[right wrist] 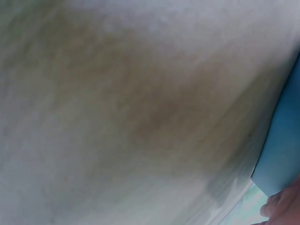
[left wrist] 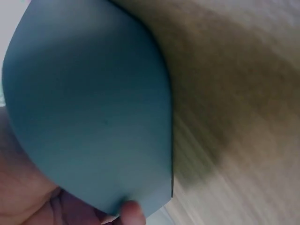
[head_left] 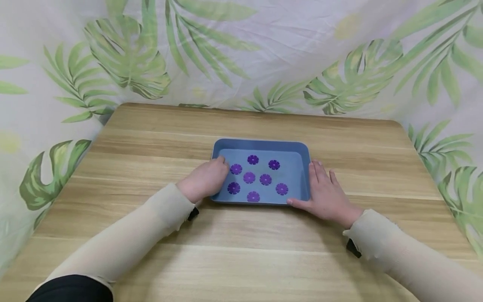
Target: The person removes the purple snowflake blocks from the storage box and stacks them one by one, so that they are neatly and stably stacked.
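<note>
A shallow blue rectangular tray (head_left: 294,161) sits on the wooden table, and several purple notched plastic discs (head_left: 249,178), flower-like in outline, lie spread over its bottom. At the tray's left side, my left hand (head_left: 207,178) grips the rim with curled fingers. The left wrist view shows the tray's outer wall (left wrist: 93,108) close up, with a fingertip (left wrist: 132,213) against it. My right hand (head_left: 326,195) lies along the tray's right side, fingers fairly straight and thumb at the near right corner. In the right wrist view, only a slice of the tray (right wrist: 283,145) shows.
The wooden table (head_left: 241,260) extends around the tray on all sides. Behind and beside it hangs a white cloth (head_left: 286,50) printed with green leaves. A small black object (head_left: 353,248) shows under the right wrist, another (head_left: 193,214) under the left.
</note>
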Demonstrator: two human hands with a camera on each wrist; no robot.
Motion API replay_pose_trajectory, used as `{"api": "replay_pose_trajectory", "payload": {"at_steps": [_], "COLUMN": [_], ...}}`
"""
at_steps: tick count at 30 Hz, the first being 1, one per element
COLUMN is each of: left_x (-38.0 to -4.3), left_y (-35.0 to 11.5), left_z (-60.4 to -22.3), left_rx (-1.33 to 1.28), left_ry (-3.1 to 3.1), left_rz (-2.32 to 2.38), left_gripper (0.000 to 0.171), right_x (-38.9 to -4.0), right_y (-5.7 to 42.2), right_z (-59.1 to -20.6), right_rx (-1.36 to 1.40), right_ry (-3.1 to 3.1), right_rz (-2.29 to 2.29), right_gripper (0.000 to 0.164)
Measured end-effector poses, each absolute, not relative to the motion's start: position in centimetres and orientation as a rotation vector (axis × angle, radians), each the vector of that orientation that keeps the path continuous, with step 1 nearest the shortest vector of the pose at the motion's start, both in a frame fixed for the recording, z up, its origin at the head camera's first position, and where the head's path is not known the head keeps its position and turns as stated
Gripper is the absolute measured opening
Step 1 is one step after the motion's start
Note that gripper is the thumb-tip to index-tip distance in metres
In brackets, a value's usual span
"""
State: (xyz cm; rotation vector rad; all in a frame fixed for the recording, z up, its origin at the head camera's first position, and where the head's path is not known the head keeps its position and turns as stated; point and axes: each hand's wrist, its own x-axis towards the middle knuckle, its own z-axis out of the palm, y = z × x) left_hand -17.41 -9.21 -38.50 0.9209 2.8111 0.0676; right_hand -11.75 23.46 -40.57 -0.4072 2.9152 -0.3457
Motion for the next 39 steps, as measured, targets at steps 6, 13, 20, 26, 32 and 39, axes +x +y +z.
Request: {"api": "replay_pose_trajectory", "payload": {"at_steps": [6, 13, 20, 26, 32, 39], "left_x": [-17.6, -17.9, -17.7, -17.8, -18.6, -18.5], "left_y": [-9.6, -10.6, -11.3, -12.6, -15.7, -19.5], "left_z": [-38.2, -37.9, -37.8, -37.6, -37.3, -37.3], "left_rx": [0.878, 0.822, 0.852, 0.834, 0.625, 0.402], "left_ry": [2.793, 2.787, 2.819, 2.875, 2.902, 2.91], "left_rz": [0.229, 0.441, 0.554, 0.811, 1.045, 1.079], "left_gripper": [0.022, 0.012, 0.009, 0.005, 0.009, 0.014], "right_x": [-11.8, -11.6, -11.6, -11.5, -11.5, -11.7], "right_y": [23.5, 23.4, 23.4, 23.3, 23.3, 23.4], "right_z": [-40.4, -40.3, -40.2, -40.2, -40.2, -40.4], "right_rx": [-0.4, -0.409, -0.443, -0.436, -0.431, -0.432], "right_ry": [2.901, 2.915, 2.927, 2.918, 2.917, 2.916], "right_rz": [-0.342, -0.294, -0.247, -0.258, -0.286, -0.295], "right_gripper": [0.129, 0.129, 0.125, 0.125, 0.126, 0.127]}}
